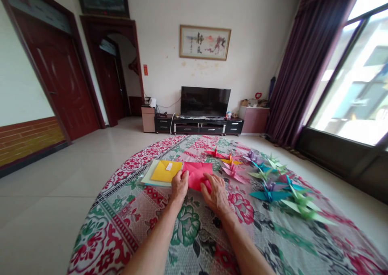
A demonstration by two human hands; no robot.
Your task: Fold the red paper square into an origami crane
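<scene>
A creased sheet of pinkish-red origami paper (pixel 197 174) is between my two hands, over the patterned tablecloth. My left hand (pixel 180 182) pinches its left edge, thumb on top. On the right side, my right hand (pixel 216 191) has its fingers bent over the lower right part of the sheet, where a bit of the paper seems folded up. Just left of my left hand lies a stack of coloured paper with a yellow piece (pixel 165 171) on top, bearing a small white label. Folded paper cranes stand to the right, among them a pink crane (pixel 233 171) and a blue crane (pixel 269 195).
The round table wears a red, green and grey floral cloth (pixel 145 226). More cranes sit along its right side, including a red crane (pixel 215 153) and a green crane (pixel 303 205). Beyond the table are a television (pixel 205 102) on a low cabinet and a window with purple curtains (pixel 291 72).
</scene>
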